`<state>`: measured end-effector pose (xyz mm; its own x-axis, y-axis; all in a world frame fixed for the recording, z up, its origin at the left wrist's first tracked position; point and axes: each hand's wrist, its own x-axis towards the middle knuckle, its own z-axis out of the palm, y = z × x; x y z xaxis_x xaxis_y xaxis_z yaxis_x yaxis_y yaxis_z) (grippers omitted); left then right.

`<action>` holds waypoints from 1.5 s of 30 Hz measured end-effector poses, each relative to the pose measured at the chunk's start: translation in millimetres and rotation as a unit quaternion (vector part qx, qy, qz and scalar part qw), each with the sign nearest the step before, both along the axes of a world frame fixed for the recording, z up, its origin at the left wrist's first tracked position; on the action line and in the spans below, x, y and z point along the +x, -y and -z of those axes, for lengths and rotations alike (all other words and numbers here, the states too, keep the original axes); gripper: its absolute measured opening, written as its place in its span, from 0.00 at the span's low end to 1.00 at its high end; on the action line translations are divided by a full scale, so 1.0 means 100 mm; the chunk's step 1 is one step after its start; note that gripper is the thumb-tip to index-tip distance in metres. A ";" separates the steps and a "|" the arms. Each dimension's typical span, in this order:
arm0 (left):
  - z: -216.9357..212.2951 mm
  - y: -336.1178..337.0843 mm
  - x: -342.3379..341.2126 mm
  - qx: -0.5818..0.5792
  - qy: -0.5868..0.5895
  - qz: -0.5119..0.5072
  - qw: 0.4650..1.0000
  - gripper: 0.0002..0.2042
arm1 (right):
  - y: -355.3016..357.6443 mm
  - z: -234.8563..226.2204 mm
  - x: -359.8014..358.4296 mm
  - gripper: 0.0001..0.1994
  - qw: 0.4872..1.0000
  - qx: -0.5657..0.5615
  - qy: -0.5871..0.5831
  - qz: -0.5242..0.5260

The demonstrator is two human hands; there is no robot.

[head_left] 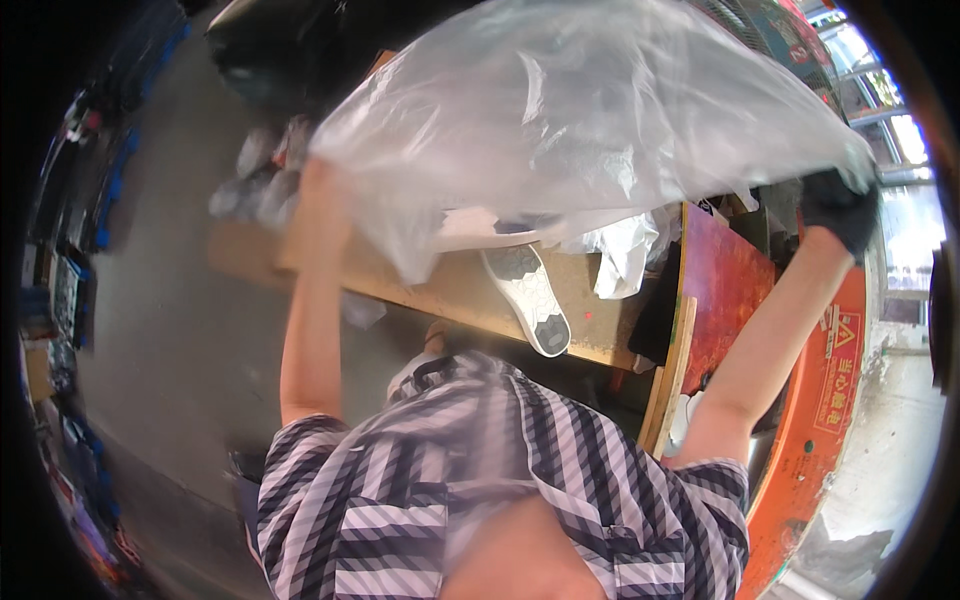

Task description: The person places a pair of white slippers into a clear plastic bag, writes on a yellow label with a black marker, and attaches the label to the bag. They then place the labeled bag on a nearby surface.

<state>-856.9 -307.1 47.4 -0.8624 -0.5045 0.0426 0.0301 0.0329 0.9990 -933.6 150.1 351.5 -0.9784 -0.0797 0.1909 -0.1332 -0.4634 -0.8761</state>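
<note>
Head view: clear plastic sheet [590, 120] was pinched by left hand [326, 178] and gloved right hand [842, 208]. White sole [527, 295] was seen on the counter [455, 290].

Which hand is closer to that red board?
Right. The gloved right hand is above and right of the red board in the picture; the left hand is farther away, to its left.

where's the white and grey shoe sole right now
In the head view, the shoe sole is just right of centre at the tan bench's near edge, below the clear plastic sheet and left of the crumpled white wrapping.
</note>
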 end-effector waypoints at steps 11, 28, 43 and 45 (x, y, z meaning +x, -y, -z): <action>0.13 -0.89 -0.50 0.034 0.018 0.271 0.962 0.11 | -0.86 -0.11 0.25 0.12 0.992 0.019 -0.075 -0.102; 0.03 -3.89 -0.81 -0.065 -0.226 0.542 0.807 0.16 | -2.27 0.08 4.29 0.06 0.654 0.142 -0.079 0.739; 0.16 -3.91 -0.30 -0.168 -0.121 0.726 0.656 0.23 | -1.84 2.30 4.55 0.07 0.631 0.048 0.229 0.739; 0.27 -3.53 -0.45 -0.279 -0.233 0.649 0.669 0.26 | -1.81 2.24 4.25 0.08 0.612 -0.044 0.215 0.760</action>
